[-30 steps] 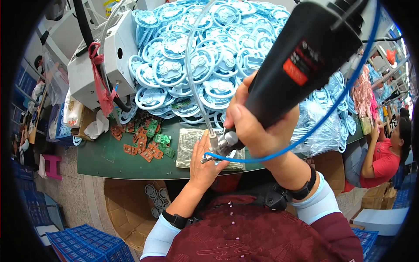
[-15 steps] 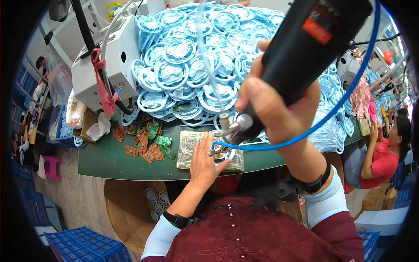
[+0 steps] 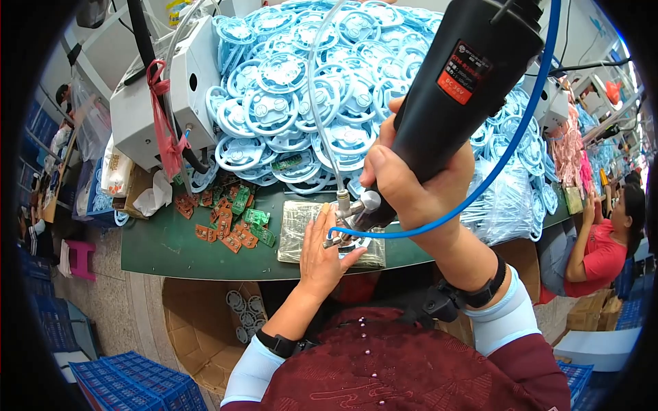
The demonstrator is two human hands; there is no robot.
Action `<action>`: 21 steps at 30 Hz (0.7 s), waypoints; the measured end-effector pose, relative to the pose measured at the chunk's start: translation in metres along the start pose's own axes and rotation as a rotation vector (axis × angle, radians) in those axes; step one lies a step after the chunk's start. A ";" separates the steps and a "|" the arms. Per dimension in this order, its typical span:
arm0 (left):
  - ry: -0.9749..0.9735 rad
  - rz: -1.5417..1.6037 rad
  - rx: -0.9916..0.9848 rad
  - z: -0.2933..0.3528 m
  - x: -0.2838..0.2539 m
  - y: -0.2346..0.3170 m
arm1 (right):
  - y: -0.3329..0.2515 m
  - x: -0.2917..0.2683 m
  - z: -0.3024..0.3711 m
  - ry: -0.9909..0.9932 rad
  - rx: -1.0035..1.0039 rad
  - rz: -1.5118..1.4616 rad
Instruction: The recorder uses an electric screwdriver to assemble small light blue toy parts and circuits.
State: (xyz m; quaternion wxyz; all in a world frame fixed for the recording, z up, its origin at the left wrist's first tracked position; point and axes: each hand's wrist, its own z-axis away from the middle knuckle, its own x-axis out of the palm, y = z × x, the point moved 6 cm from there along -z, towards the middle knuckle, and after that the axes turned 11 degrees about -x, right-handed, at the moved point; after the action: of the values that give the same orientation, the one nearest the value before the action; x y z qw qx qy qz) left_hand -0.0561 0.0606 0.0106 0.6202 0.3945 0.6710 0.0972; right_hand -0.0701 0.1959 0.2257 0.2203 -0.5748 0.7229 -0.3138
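Note:
My right hand [image 3: 418,181] is wrapped round a black electric screwdriver [image 3: 452,82], held at a slant with its head low and left. A thin blue air hose [image 3: 480,198] loops from the head, and a clear tube [image 3: 315,89] rises from its metal fitting [image 3: 349,205]. Below the tip, a pale ring-shaped part [image 3: 356,245] lies on a worn, tape-wrapped pad [image 3: 296,236], mostly covered by the tool and fingers. My left hand [image 3: 319,257] rests flat there, fingers stretched out and thumb spread, beside the tip. Whether the tip touches the part is hidden.
A tall heap of light-blue steering-wheel-shaped plastic parts [image 3: 274,103] fills the green table's [image 3: 171,257] back. Brown and green circuit boards [image 3: 226,222] lie left of the pad. A grey machine box [image 3: 164,96] stands at back left. Another person [image 3: 600,240] sits at far right.
My right hand and the screwdriver have come down and slightly left, so the head sits closer to the pad. My left hand has stayed nearly in place.

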 end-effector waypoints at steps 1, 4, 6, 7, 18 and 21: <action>0.000 0.000 0.000 0.000 0.000 0.000 | 0.001 -0.001 0.002 0.000 0.000 0.000; -0.008 0.076 -0.038 0.000 -0.002 0.001 | -0.003 -0.002 0.007 -0.002 -0.056 0.034; -0.021 0.055 -0.016 -0.003 0.000 0.000 | -0.005 0.002 0.007 -0.007 -0.034 -0.012; -0.015 0.053 -0.006 -0.003 -0.001 0.001 | 0.001 0.002 0.010 -0.005 -0.010 -0.020; 0.024 0.056 0.081 -0.006 -0.013 0.013 | -0.042 -0.075 -0.047 0.156 -0.114 0.133; 0.039 0.032 0.148 -0.017 -0.019 0.013 | -0.019 -0.099 -0.046 0.105 -0.067 0.357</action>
State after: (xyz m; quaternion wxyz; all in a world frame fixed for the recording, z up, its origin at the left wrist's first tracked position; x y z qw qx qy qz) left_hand -0.0677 0.0636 0.0368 0.5744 0.4481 0.6819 0.0651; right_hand -0.0642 0.2984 0.2675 0.2153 -0.4270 0.8340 -0.2752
